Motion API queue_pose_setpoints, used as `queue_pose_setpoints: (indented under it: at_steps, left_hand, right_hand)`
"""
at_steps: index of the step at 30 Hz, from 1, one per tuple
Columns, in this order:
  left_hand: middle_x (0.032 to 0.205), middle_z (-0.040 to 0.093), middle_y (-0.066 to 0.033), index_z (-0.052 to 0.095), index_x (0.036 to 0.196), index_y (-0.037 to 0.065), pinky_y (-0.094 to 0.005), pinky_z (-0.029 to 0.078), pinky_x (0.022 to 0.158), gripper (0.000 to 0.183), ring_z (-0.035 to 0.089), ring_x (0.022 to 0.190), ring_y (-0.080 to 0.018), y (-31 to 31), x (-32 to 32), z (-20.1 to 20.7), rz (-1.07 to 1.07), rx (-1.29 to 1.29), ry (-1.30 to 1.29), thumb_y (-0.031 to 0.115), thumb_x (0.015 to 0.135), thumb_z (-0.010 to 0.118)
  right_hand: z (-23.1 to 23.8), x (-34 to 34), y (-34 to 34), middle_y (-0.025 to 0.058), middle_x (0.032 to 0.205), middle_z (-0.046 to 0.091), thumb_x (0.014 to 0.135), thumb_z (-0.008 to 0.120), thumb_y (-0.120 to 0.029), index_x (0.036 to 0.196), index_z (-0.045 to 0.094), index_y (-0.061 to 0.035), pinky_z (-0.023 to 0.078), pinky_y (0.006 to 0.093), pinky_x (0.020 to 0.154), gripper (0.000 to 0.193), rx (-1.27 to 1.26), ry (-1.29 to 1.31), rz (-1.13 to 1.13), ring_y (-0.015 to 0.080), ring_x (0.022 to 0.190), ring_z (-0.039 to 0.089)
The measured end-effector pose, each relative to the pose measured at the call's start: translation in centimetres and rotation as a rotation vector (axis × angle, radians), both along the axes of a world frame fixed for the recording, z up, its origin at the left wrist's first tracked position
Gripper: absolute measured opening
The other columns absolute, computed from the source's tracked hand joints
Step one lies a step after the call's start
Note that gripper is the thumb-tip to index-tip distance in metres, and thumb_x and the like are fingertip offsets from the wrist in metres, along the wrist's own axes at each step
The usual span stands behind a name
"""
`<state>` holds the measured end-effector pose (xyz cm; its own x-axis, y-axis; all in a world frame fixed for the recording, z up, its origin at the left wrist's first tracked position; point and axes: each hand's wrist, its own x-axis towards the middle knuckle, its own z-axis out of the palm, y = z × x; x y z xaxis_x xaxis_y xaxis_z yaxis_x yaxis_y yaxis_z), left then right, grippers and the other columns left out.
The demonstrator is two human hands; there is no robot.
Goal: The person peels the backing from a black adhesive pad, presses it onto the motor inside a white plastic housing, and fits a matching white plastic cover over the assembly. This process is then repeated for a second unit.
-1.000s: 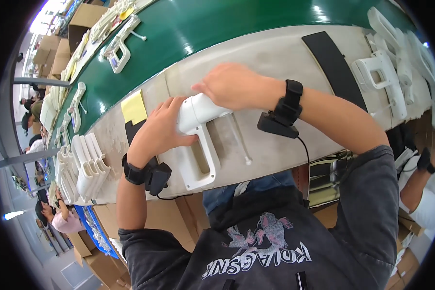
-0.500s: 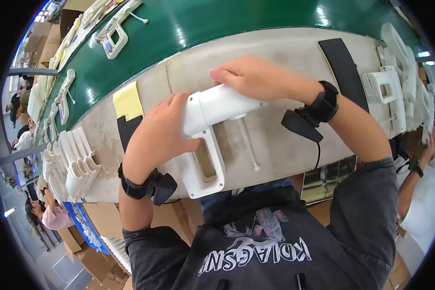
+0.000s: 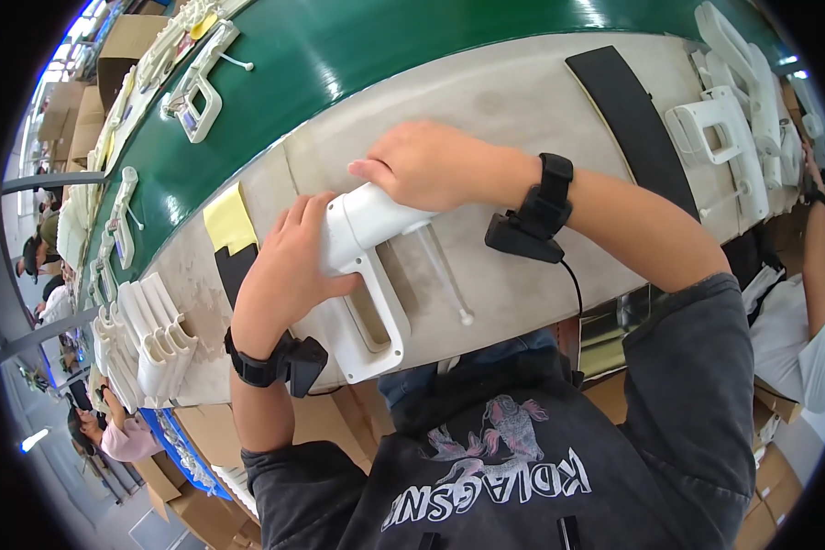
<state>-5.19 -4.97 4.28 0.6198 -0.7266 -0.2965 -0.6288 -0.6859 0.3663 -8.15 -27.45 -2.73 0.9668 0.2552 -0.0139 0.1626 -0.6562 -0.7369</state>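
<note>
A white plastic housing with a barrel and a looped handle lies on the pale worktop in front of me. My left hand wraps the barrel's left end. My right hand covers the barrel's right end from above. A thin clear tube sticks out below the barrel toward me. Both wrists wear black bands with small black boxes.
A green conveyor belt beyond the worktop carries more white housings. Stacked white parts sit at my left, others at the right. A yellow note and a black strip lie on the worktop. Other people work at both sides.
Both hands stay on the white housing. It has shifted slightly on the worktop and the view has tilted, with my right hand now lying over the barrel's end.
</note>
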Motion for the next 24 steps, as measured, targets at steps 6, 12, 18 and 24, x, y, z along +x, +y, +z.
queue_pose_setpoints:
  at_steps: [6, 12, 18, 24]
  left_hand:
    - [0.121, 0.06, -0.0164, 0.053, 0.132, 0.004, -0.0445, 0.046, 0.101, 0.082, 0.059, 0.114, -0.038, -0.1, 0.3, -0.3, 0.005, 0.048, 0.008, 0.019, 0.059, 0.087]
    - [0.118, 0.06, -0.0169, 0.055, 0.129, 0.004, -0.0438, 0.048, 0.098, 0.078, 0.059, 0.113, -0.0384, 0.3, 0.4, -0.9, -0.032, -0.035, -0.046, 0.019, 0.059, 0.084]
    - [0.116, 0.061, -0.0186, 0.055, 0.129, 0.005, -0.0458, 0.049, 0.096, 0.077, 0.059, 0.112, -0.0397, 0.3, 0.1, -1.3, -0.044, -0.087, -0.112, 0.021, 0.059, 0.084]
    - [0.117, 0.058, -0.0139, 0.056, 0.126, 0.007, -0.0461, 0.048, 0.095, 0.079, 0.057, 0.112, -0.0377, -1.4, -3.4, 1.4, -0.128, -0.1, -0.22, 0.016, 0.054, 0.086]
  right_hand:
    - [-0.4, -0.2, 0.4, 0.0214, 0.087, 0.067, 0.103, 0.045, -0.03, 0.086, 0.069, 0.0013, 0.049, 0.0506, 0.082, 0.043, -0.038, -0.043, -0.065, 0.0418, 0.086, 0.061]
    - [-0.3, -0.3, 0.6, 0.0225, 0.084, 0.065, 0.099, 0.05, -0.024, 0.082, 0.067, 0.004, 0.047, 0.0512, 0.076, 0.036, 0.016, -0.105, -0.135, 0.041, 0.081, 0.06]
    - [0.6, -0.5, -1.4, 0.0228, 0.09, 0.07, 0.101, 0.054, -0.038, 0.094, 0.072, 0.0011, 0.051, 0.0482, 0.075, 0.044, -0.072, 0.039, -0.169, 0.0408, 0.079, 0.063]
    - [4.4, -5.5, -5.8, 0.0129, 0.088, 0.074, 0.086, 0.071, -0.064, 0.105, 0.074, 0.0023, 0.056, 0.034, 0.066, 0.069, 0.131, 0.466, 0.104, 0.0232, 0.074, 0.07]
